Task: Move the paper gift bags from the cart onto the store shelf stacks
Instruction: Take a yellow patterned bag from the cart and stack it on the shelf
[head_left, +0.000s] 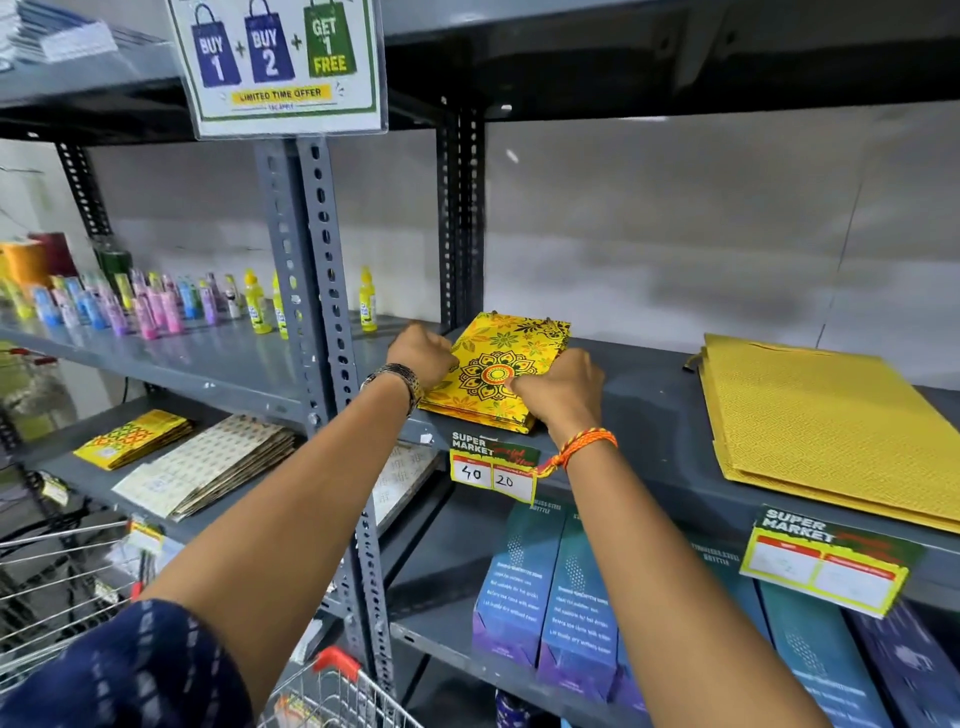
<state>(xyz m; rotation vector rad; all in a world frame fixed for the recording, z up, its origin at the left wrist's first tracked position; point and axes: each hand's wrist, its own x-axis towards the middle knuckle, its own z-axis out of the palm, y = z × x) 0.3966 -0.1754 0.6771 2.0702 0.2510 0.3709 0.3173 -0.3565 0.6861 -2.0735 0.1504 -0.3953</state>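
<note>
A stack of yellow floral gift bags (506, 345) with a mandala print lies flat on the grey shelf (644, 410), near its left post. My left hand (421, 356) grips the stack's left edge, fingers curled. On the stack's right front corner, my right hand (563, 392) is closed over the edge. Further right on the same shelf lies a stack of larger plain yellow gift bags (831, 431). The wire cart (67, 587) with a red handle corner is at the lower left; its contents are hard to make out.
Price tags (493, 467) hang from the shelf edge below the floral stack. Blue boxes (550, 592) fill the shelf below. The left bay holds small coloured bottles (156, 306) above and flat patterned bags (208, 462) lower down. A promo sign (283, 62) hangs overhead.
</note>
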